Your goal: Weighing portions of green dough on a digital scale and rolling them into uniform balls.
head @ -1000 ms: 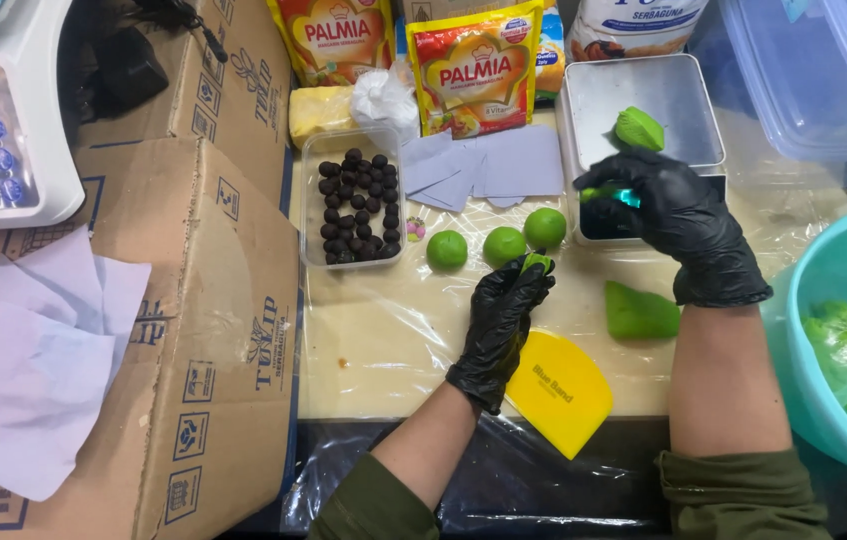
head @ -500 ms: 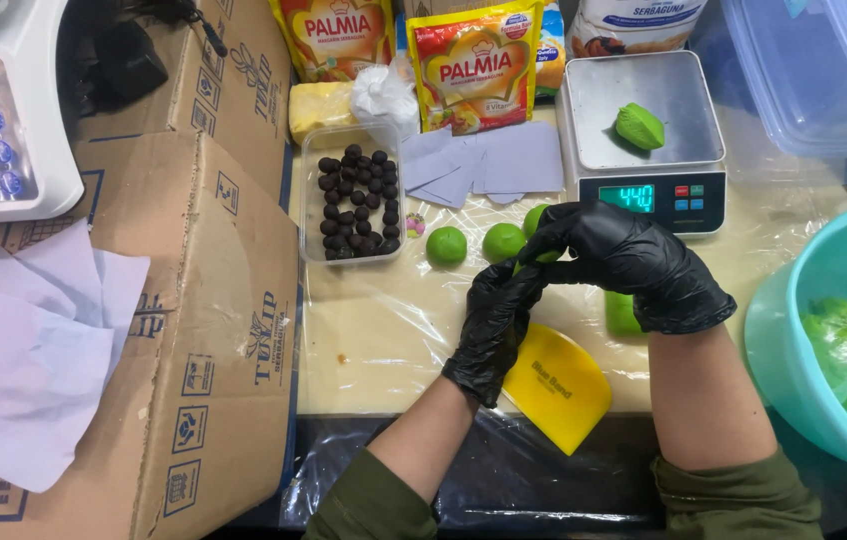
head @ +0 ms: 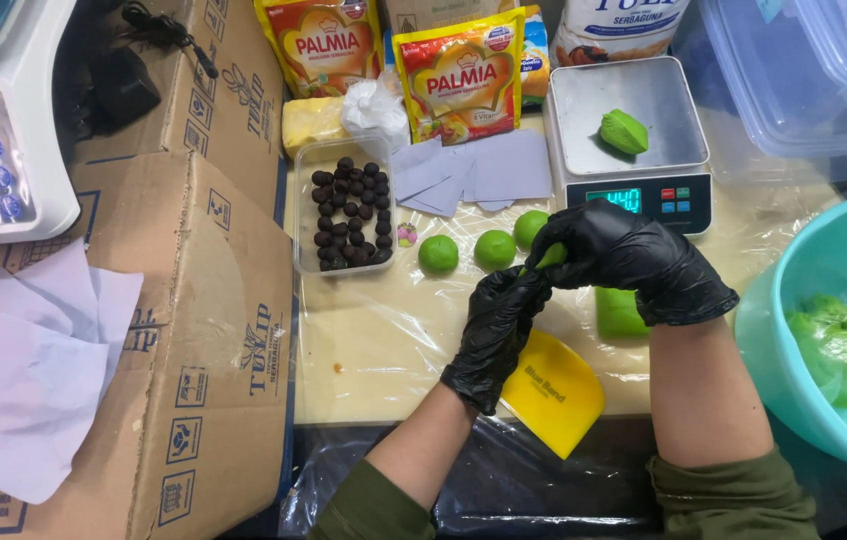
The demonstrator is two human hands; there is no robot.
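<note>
Both my hands wear black gloves and meet at the middle of the plastic-covered board (head: 383,350). My left hand (head: 498,335) and my right hand (head: 638,260) together pinch a small piece of green dough (head: 550,256), mostly hidden by the fingers. Three green dough balls (head: 438,253) lie in a row just left of the hands. A green dough block (head: 619,312) lies under my right wrist. Another green dough piece (head: 624,131) rests on the small digital scale (head: 633,185). A yellow scraper (head: 553,395) lies below my left hand.
A clear tray of dark filling balls (head: 348,215) stands left of the dough balls. Grey paper squares (head: 473,172), yellow packets (head: 458,75) and a butter block (head: 311,124) sit behind. Cardboard boxes (head: 193,330) stand left, a teal bowl (head: 773,340) with green dough right.
My right hand came down from the scale to the left hand, leaving a dough piece on the scale. Both hands have closed on a small green piece.
</note>
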